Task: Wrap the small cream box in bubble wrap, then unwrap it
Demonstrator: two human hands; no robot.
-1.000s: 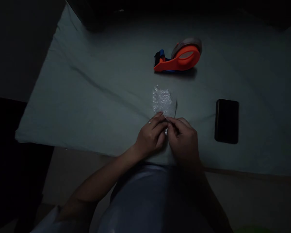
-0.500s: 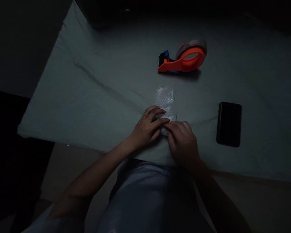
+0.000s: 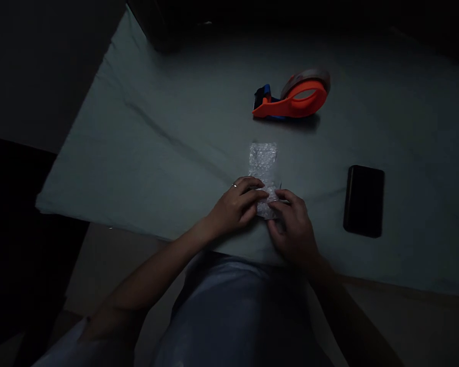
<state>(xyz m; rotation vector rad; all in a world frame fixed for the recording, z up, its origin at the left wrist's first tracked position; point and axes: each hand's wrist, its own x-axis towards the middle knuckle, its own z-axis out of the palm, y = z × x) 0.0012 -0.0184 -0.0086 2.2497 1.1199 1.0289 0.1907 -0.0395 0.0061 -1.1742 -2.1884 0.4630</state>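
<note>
A small strip of clear bubble wrap (image 3: 263,157) lies on the pale cloth near the front edge. My left hand (image 3: 240,203), with a ring on one finger, rests its spread fingertips on the wrap's left side. At the lower right side of the wrap is my right hand (image 3: 292,221), its fingers apart and the fingertips touching the wrap. Whether anything is inside the wrap I cannot tell.
An orange and blue tape dispenser (image 3: 298,104) with a roll of tape lies beyond the wrap. To the right is a black rectangular object (image 3: 364,201). The pale cloth (image 3: 168,183) covers the table, whose front edge is near my body.
My right hand's fingers have spread from a pinch and shifted slightly right. More of the bubble wrap shows, and it looks flatter. The whole view has shifted a little.
</note>
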